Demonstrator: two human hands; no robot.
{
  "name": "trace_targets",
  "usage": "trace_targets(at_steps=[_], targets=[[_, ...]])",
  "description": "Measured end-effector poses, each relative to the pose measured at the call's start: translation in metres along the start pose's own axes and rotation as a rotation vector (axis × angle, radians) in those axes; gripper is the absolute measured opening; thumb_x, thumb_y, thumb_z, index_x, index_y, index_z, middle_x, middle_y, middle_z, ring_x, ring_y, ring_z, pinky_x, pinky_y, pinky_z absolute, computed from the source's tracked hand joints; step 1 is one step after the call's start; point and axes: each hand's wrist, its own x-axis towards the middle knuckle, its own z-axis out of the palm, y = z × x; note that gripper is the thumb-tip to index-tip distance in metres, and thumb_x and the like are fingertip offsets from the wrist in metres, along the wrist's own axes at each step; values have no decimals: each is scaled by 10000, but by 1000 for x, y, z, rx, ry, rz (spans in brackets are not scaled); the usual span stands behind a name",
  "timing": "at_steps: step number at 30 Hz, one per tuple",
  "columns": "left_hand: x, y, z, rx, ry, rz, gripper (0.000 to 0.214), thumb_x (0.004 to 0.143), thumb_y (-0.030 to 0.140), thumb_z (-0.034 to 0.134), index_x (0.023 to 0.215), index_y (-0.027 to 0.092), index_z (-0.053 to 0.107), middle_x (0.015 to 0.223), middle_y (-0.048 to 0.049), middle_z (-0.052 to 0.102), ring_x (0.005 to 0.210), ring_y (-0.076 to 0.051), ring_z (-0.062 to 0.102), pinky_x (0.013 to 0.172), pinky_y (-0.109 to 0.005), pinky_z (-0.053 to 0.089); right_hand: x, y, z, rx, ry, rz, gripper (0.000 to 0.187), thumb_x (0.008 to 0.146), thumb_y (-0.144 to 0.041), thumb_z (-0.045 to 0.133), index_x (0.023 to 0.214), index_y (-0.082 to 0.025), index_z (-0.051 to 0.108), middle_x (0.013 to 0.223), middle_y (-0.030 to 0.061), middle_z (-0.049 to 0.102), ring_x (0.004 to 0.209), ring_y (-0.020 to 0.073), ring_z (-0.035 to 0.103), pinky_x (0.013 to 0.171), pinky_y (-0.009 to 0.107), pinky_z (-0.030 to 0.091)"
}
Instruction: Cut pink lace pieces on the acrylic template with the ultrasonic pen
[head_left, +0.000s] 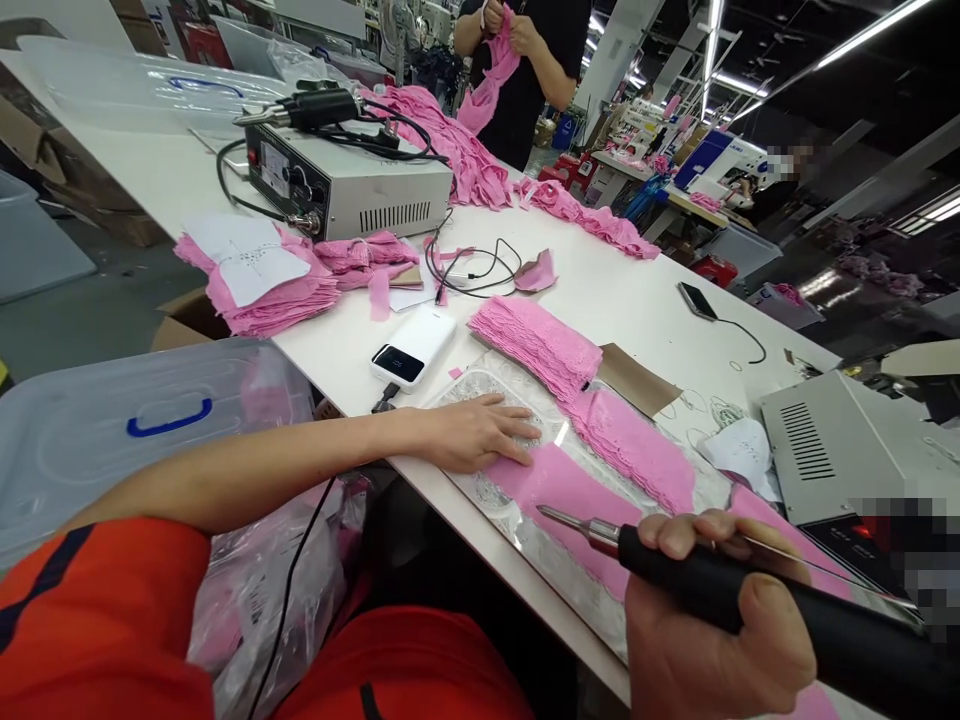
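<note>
My left hand (480, 432) lies flat with its fingers spread, on the near end of a pink fabric piece (577, 500) and the clear patterned template (480, 385) under it. My right hand (712, 620) is wrapped round a thick black-handled tool (825, 625) that looks like a soldering iron. Its pointed metal tip hangs over the pink piece; whether it touches cannot be told. A thin metal strip also runs through the right fingers. Just beyond the template lie two stacks of pink cut fabric, a far stack (536, 345) and a nearer stack (637, 445).
A control box (390, 190) bears another black-handled tool. At right stands a second grey box (832, 450). A white power bank (412, 345), cables, a phone (697, 300) and pink piles (270, 290) lie on the table. Across it, a person (525, 70) holds pink fabric.
</note>
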Motion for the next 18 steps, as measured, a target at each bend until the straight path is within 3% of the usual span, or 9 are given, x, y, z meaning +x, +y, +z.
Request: trace_targets(at_steps=[5, 11, 18], targets=[[0, -1, 0, -20, 0, -6, 513, 846, 22, 403, 1272, 212, 618, 1465, -82, 468, 1434, -299, 293, 1130, -571, 255, -6, 7, 19, -2, -35, -4, 235, 700, -246, 576, 928, -204, 618, 743, -40, 561, 547, 97, 533, 526, 293, 482], [0, -4, 1, 10, -4, -1, 520, 824, 5, 453, 1254, 241, 624, 1474, -68, 459, 1427, -312, 303, 1126, -570, 257, -10, 21, 39, 20, -80, -30, 160, 727, -231, 578, 882, -209, 616, 745, -42, 577, 563, 96, 560, 556, 291, 506], [0, -6, 3, 75, 53, 29, 506, 810, 3, 488, 1231, 239, 641, 1451, -82, 485, 1407, -317, 342, 1112, -527, 316, -11, 35, 47, 16, -117, -41, 166, 747, -232, 593, 910, -215, 621, 762, -39, 587, 575, 100, 573, 571, 295, 515]])
